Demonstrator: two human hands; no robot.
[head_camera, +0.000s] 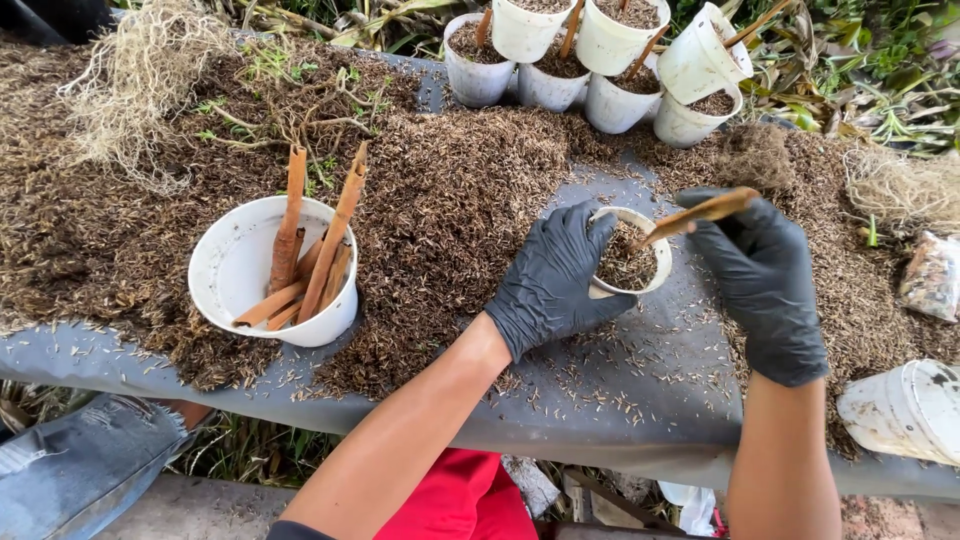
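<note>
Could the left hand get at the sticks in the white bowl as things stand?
Probably not straight away: the left hand is wrapped around a small cup. The path to the sticks in the white bowl looks open.

Only package around is a crinkly clear plastic bag (932, 275) at the far right edge, lying on the brown husk mulch (450, 200), greyish contents inside.

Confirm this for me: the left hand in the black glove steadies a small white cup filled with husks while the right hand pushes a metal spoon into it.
Not quite. The head view shows the black-gloved right hand holding a brown wooden stick, not a metal spoon, its end in the small white cup filled with brown husks. The rest holds: the black-gloved left hand grips that cup.
</note>
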